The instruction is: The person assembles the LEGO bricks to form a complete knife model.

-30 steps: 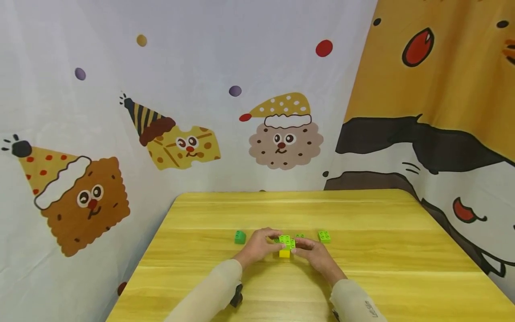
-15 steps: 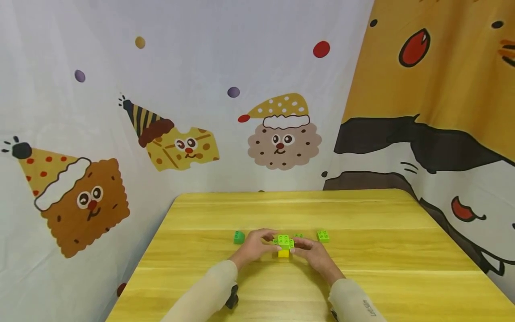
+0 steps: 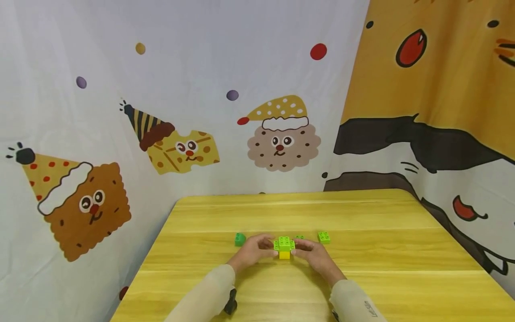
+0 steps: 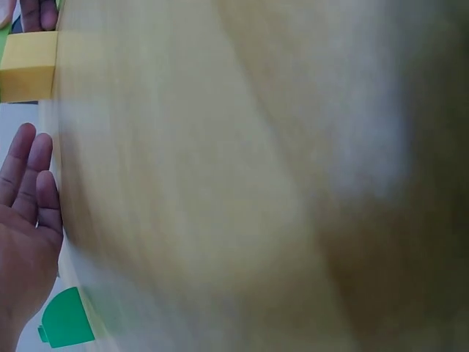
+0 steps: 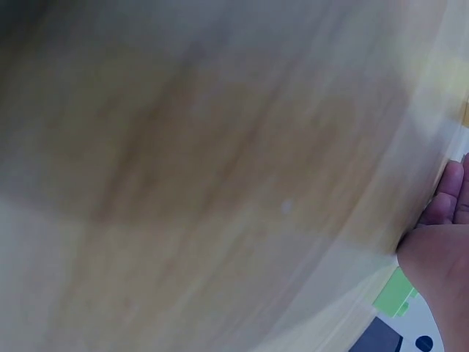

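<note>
Near the middle of the table, a small toy-brick build has a yellow brick (image 3: 284, 255) at its bottom and lime-green bricks (image 3: 284, 242) on top, with studded parts jutting out left and right. The right hand (image 3: 315, 257) pinches the build's right side between thumb and fingers. At its left side is the left hand (image 3: 253, 252), thumb tip right by the green edge. In the left wrist view that hand's fingers (image 4: 23, 172) are loosely extended, apart from the yellow brick. Most of the right hand's fingers fall outside the right wrist view.
A dark green rounded brick (image 3: 240, 239) lies left of the left hand. Beyond the right hand are a lime-green brick (image 3: 323, 237) and another green brick (image 3: 299, 237), partly hidden. The wooden table (image 3: 362, 210) backs onto a cartoon-printed curtain (image 3: 225, 53).
The left hand has drawn back slightly to the left from the build, baring its left studded part. The right hand stays at the right side.
</note>
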{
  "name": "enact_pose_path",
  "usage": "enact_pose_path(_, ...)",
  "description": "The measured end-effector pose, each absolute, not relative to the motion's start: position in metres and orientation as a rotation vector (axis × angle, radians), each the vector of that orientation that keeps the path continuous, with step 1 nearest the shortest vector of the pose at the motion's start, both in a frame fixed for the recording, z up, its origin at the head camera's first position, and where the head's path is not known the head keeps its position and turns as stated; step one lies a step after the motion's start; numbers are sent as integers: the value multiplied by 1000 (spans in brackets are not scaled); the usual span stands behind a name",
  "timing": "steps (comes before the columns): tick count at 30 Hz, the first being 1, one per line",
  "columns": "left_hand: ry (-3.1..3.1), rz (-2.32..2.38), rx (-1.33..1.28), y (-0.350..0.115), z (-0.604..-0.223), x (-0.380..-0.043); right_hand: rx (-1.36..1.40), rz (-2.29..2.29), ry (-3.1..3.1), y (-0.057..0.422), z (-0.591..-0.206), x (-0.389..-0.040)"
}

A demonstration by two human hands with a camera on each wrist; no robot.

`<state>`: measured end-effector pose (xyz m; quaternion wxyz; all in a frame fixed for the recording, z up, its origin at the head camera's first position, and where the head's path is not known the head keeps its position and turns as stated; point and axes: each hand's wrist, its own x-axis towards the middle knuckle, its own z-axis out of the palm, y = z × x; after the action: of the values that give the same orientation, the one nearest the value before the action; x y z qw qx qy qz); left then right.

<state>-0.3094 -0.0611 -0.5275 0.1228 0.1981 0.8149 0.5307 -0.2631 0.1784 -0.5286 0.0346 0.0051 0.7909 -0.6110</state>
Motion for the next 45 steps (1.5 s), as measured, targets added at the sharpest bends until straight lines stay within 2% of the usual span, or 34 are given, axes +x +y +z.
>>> enact_pose_path(28, 2407, 1573, 606, -55, -527, -312, 83, -1905, 2406, 193, -516, -264)
enact_pose_path(45, 2366, 1632, 577, -59, -532, -307, 125, -1871, 2518, 259, -494, -282)
